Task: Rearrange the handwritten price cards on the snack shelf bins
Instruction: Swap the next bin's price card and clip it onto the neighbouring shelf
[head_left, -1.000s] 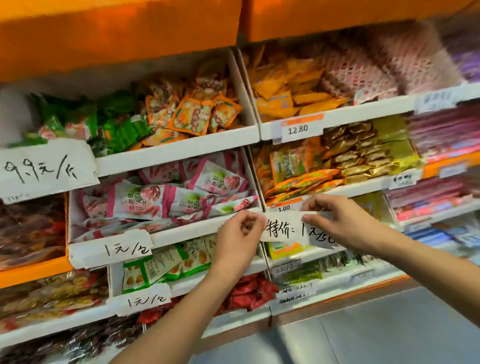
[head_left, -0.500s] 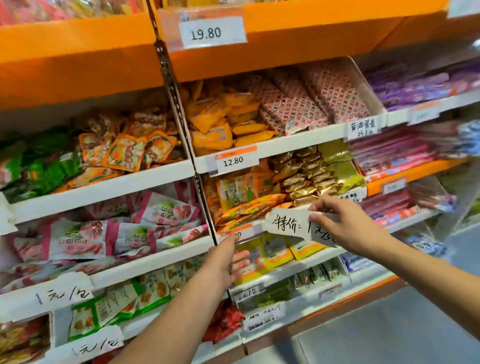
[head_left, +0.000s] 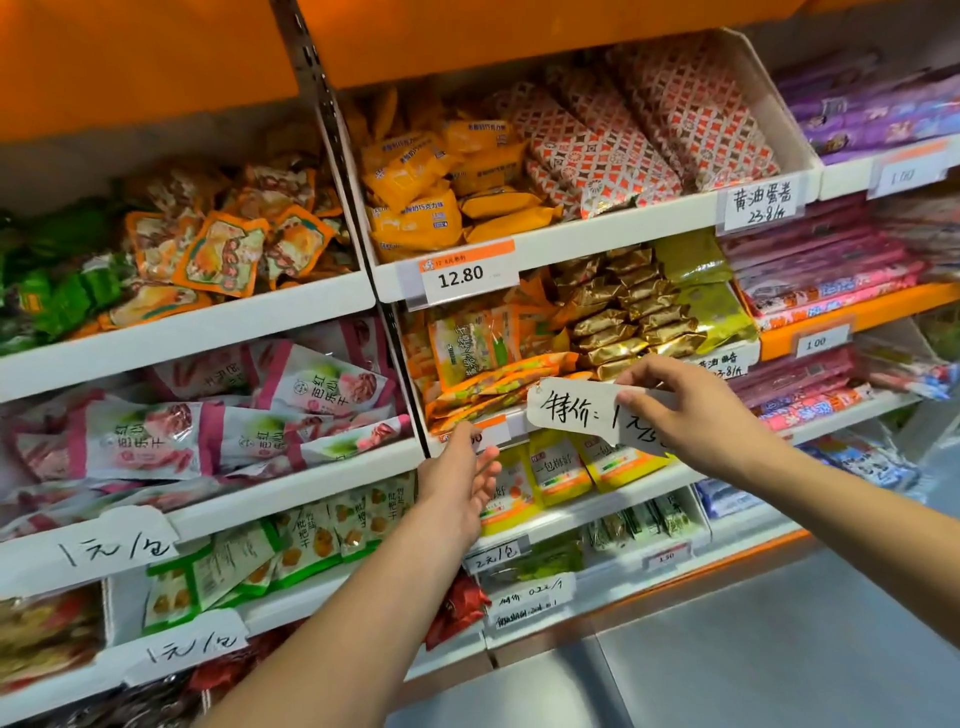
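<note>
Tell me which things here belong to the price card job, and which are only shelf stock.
Job:
- handwritten card, pinched by right hand
- left hand, open, at the bin's front edge
- taped 1元 cards

Only stock:
- yellow packs
- gold wrapped snacks
- printed 12.80 tag

Yellow snack packs (head_left: 415, 192) fill upper bin, left of red-and-white patterned packets (head_left: 644, 135). Gold foil bars (head_left: 628, 312) stacked one bin below. Pink-and-white pouches (head_left: 234, 415) lie left of the upright. Purple packs (head_left: 872, 117) far right. Grey floor (head_left: 727, 649) below.
</note>
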